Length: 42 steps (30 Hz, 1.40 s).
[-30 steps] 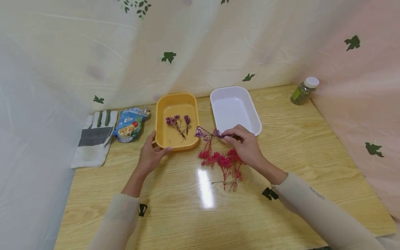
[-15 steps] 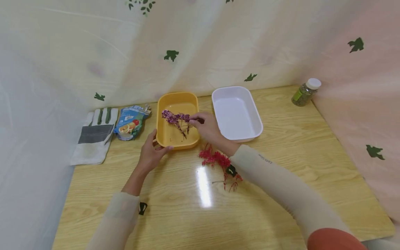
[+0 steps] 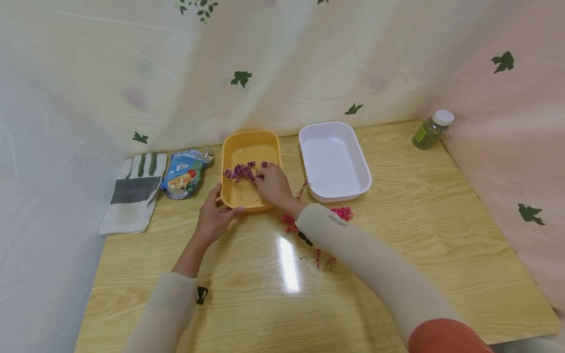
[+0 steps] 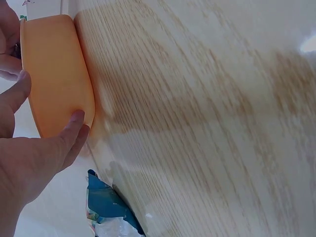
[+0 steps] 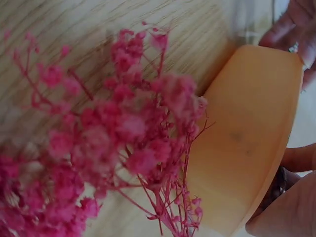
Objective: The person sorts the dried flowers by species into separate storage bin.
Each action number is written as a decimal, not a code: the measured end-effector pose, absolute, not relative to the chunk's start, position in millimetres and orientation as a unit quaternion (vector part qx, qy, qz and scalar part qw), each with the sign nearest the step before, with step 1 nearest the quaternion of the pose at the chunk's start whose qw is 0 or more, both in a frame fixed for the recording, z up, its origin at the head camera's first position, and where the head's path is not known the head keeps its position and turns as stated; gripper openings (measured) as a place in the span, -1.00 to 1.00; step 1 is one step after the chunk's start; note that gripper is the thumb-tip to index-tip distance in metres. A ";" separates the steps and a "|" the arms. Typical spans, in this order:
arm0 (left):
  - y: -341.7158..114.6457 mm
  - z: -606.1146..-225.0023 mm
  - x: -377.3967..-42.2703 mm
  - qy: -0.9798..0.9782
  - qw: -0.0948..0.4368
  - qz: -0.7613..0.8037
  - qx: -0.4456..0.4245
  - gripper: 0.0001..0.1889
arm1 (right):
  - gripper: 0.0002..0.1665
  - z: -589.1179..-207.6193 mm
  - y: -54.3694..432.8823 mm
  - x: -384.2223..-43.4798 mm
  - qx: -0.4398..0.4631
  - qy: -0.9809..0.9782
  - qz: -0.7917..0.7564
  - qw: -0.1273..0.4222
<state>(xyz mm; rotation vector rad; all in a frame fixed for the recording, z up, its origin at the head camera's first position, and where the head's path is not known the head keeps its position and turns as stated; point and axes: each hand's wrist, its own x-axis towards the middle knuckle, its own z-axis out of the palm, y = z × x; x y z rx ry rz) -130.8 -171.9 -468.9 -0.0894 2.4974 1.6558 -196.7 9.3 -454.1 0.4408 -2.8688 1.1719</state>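
In the head view my left hand (image 3: 212, 218) grips the near left corner of a yellow plastic tray (image 3: 251, 146). The left wrist view has its fingers against the outer wall of this tray (image 4: 57, 74). My right hand (image 3: 274, 185) reaches inside, curled down with its fingertips pinching stems of the purple dried flowers (image 3: 240, 172). Those fingers partly cover the stems. Pink-red dried flowers (image 3: 342, 214) lie on the table under my right forearm, which hides many of them. They fill much of the right wrist view, where the red sprigs (image 5: 133, 128) stand before the tray.
A white tray (image 3: 334, 157) stands to the right of the yellow one. Left of it lie a blue fruit-printed pouch (image 3: 183, 176) with a clip and a work glove (image 3: 134, 196). A white-capped jar (image 3: 431, 130) is at the back right. A curtain hangs behind the table.
My right hand has carried a purple sprig from over the red flowers leftward into the yellow tray, then lowered toward the stems there. My left hand has stayed on the tray's corner.
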 end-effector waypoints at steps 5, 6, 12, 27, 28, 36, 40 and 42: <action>-171.1 -468.7 -130.7 0.833 0.076 0.546 -0.039 -0.02 | -0.71 -453.1 6.6 -190.9 0.181 -0.946 0.269 0.015; -171.2 -468.8 -130.6 0.834 0.075 0.545 -0.039 -0.03 | -0.67 -452.6 6.6 -189.8 0.185 -0.947 0.262 0.016; -172.2 -468.8 -130.5 0.835 0.069 0.544 -0.035 -0.02 | -0.61 -441.4 14.8 -182.6 0.194 -0.936 0.292 0.018; -171.9 -473.5 -131.6 0.832 0.064 0.550 -0.035 0.00 | -0.66 -408.5 113.4 -132.9 0.171 -0.870 0.456 0.080; -172.0 -473.5 -131.9 0.833 0.064 0.549 -0.035 0.00 | -0.68 -410.0 122.3 -129.5 0.168 -0.867 0.460 0.088; -171.4 -472.2 -131.5 0.837 0.065 0.543 -0.036 -0.01 | -0.65 -433.6 176.8 -96.4 0.136 -0.877 0.452 0.092; -170.8 -471.5 -130.8 0.839 0.060 0.540 -0.033 -0.01 | -0.61 -440.9 196.9 -87.8 0.109 -0.878 0.459 0.082; -171.0 -471.5 -130.2 0.840 0.057 0.539 -0.032 -0.01 | -0.61 -443.1 206.3 -86.1 0.091 -0.878 0.463 0.081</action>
